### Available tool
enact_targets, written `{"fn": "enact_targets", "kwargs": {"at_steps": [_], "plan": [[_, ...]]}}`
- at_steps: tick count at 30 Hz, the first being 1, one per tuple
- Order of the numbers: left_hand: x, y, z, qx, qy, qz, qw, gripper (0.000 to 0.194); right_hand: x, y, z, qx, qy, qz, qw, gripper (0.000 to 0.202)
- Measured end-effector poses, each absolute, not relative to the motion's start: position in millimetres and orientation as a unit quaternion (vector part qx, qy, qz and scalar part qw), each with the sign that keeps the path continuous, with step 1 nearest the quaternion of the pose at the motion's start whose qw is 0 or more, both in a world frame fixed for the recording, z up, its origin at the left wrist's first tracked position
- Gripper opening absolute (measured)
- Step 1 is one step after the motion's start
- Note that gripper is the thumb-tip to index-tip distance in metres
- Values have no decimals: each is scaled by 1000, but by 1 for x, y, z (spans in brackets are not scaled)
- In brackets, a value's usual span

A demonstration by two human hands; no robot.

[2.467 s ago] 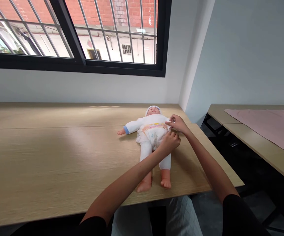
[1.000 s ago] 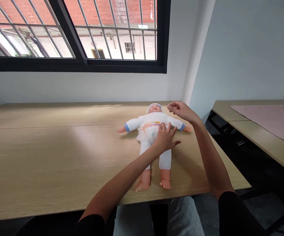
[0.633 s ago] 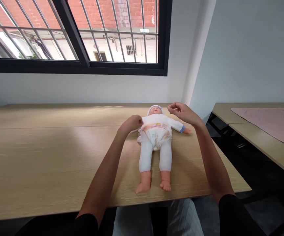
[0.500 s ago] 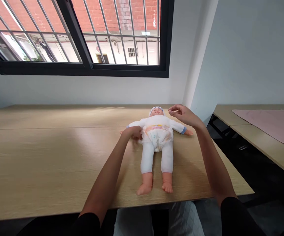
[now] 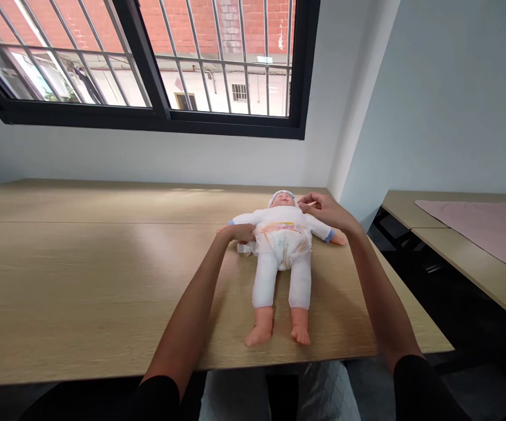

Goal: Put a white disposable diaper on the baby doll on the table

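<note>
A baby doll in a white suit lies on its back on the wooden table, head toward the wall, feet toward me. Around its hips is a white diaper with a coloured waistband. My left hand is at the diaper's left edge, fingers closed; a whitish tab sticks out below it, and what the fingertips hold is too small to tell. My right hand hovers by the doll's head and shoulder on the right, fingers bent, thumb near the fingertips, nothing visible between them.
Behind the table is a pale wall with a barred, dark-framed window. To the right, past a gap, stands a second table with a pink mat on it. My knees are under the near table edge.
My right hand has dipped slightly toward the doll's shoulder. A whitish tab now shows below my left hand, which stays at the diaper's edge. The camera view has shifted a little.
</note>
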State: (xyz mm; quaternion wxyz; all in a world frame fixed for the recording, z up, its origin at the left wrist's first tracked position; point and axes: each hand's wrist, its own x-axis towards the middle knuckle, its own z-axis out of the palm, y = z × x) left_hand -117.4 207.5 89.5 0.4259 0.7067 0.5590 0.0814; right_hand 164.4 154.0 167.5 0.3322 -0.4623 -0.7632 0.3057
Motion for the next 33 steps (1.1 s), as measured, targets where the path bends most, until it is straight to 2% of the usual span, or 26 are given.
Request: {"fn": "enact_targets", "kwargs": {"at_steps": [4,8,12,15,19,23,27,33], "plan": [[-131,199,108,685,584,52,434,16,160,156,163,-442,-778,297,333,33],[-140,194,119,684,573,83,443,23,138,158,147,-402,-814,290,302,23],[-143,197,116,700,562,119,425,25,98,150,122,-311,-895,185,260,16],[-143,201,110,698,550,147,433,26,73,141,101,-299,-929,61,209,18],[-140,204,106,706,514,155,462,43,60,134,81,-322,-929,-37,179,33],[-136,201,106,695,491,162,499,57,58,136,72,-340,-921,-66,180,45],[-134,193,109,663,484,176,544,55,57,137,69,-359,-910,-85,188,42],[-140,189,112,648,519,120,544,55,57,136,71,-377,-902,-74,198,41]]}}
